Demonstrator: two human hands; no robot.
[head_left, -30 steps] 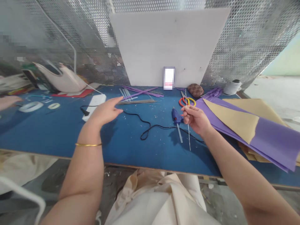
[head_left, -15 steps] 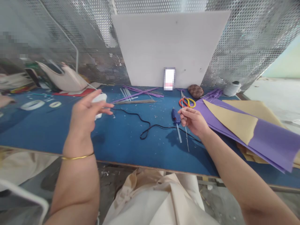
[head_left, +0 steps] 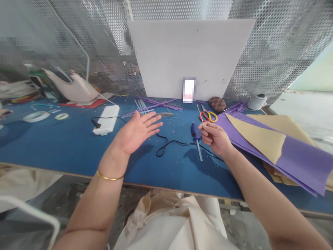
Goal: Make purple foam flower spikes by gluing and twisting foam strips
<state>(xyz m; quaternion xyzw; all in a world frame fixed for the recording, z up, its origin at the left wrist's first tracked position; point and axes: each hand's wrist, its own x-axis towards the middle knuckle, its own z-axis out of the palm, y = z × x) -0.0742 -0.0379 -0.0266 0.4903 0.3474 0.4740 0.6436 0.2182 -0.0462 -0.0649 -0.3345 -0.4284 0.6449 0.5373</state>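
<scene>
My left hand (head_left: 137,133) is stretched out above the blue table (head_left: 145,168), palm showing, fingers spread, with nothing in it. Between the thumb and fingers of my right hand (head_left: 215,137) is a thin pale wire (head_left: 199,113), its upper end sticking out past the fingertips. Just left of that hand lies a blue glue gun (head_left: 194,131), a clear glue stick (head_left: 199,151) poking out of its back. Its black cord (head_left: 179,142) loops across the table. Red and yellow scissors (head_left: 212,117) rest behind the right hand.
Left of my left hand lies a white power strip (head_left: 110,116) with a black plug. Purple strips (head_left: 166,103) are scattered at the back. A phone (head_left: 188,89) leans on a white board (head_left: 187,52). Purple sheets (head_left: 301,152) and tan sheets (head_left: 262,133) cover the right side.
My left hand has moved right from over the power strip, turning palm up with fingers spreading. My right hand stays in place, while the wire in it has tilted.
</scene>
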